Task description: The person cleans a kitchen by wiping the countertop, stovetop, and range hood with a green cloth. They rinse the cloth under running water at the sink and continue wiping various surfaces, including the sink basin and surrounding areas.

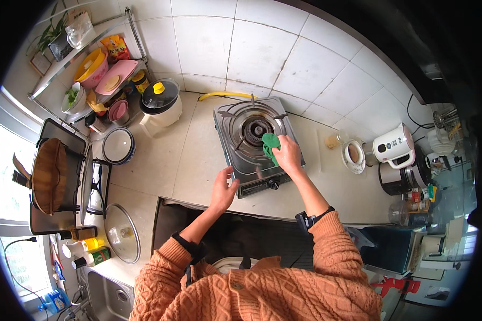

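Note:
A single-burner gas stove [249,166] stands on the pale counter, with a round burner [259,127] at its middle and a black knob [273,184] on its front. My right hand [288,155] grips a crumpled green cloth [271,145] over the right part of the stove top, just beside the burner. Part of the cloth is hidden under my fingers. At the stove's front left corner, my left hand [223,191] holds nothing, its thumb and fingers apart. Whether its fingertips touch the stove edge, I cannot tell.
Behind the stove runs a yellow hose [225,94]. An electric pot [160,108] with a glass lid and a bowl [119,146] stand to the left. A loose glass lid [122,236] lies near the sink [108,295]. To the right are a glass jar [339,137] and a white kettle [393,146].

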{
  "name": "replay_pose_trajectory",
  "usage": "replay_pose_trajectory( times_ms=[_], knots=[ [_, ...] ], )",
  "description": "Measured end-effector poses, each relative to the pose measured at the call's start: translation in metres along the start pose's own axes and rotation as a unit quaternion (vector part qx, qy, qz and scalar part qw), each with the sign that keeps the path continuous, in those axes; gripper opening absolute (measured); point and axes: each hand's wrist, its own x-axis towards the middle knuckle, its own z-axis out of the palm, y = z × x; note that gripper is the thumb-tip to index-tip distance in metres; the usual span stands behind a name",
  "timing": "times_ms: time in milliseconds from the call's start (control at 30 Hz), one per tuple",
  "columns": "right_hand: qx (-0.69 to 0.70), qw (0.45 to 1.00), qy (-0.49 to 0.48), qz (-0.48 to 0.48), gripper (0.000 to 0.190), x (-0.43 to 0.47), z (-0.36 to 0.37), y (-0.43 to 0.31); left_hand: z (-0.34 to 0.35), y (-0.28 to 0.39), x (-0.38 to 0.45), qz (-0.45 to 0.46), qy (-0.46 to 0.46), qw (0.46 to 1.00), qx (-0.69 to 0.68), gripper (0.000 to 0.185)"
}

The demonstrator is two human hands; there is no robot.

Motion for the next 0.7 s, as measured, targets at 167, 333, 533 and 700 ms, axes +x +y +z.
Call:
replay_pose_trajectory(
  times_ms=[167, 333, 533, 700],
  knots=[
    [-0.008, 1.000, -0.022, 0.006, 0.024, 0.000, 0.015, 0.034, 0.023, -0.008, 0.000, 0.012, 0.024, 0.999, 0.042, 0.045],
    [-0.015, 0.999, -0.036, 0.018, 0.025, -0.005, 0.021, 0.048, 0.029, -0.014, 0.002, 0.018, 0.037, 0.993, 0.110, 0.044],
    [-0.022, 0.997, -0.079, 0.007, 0.020, -0.008, 0.023, 0.053, 0.035, -0.017, 0.003, 0.102, 0.072, 0.979, 0.159, 0.042],
    [0.001, 0.994, -0.105, 0.030, 0.019, -0.006, 0.020, 0.050, 0.037, -0.018, 0.006, 0.103, 0.072, 0.981, 0.151, 0.041]
  ],
)
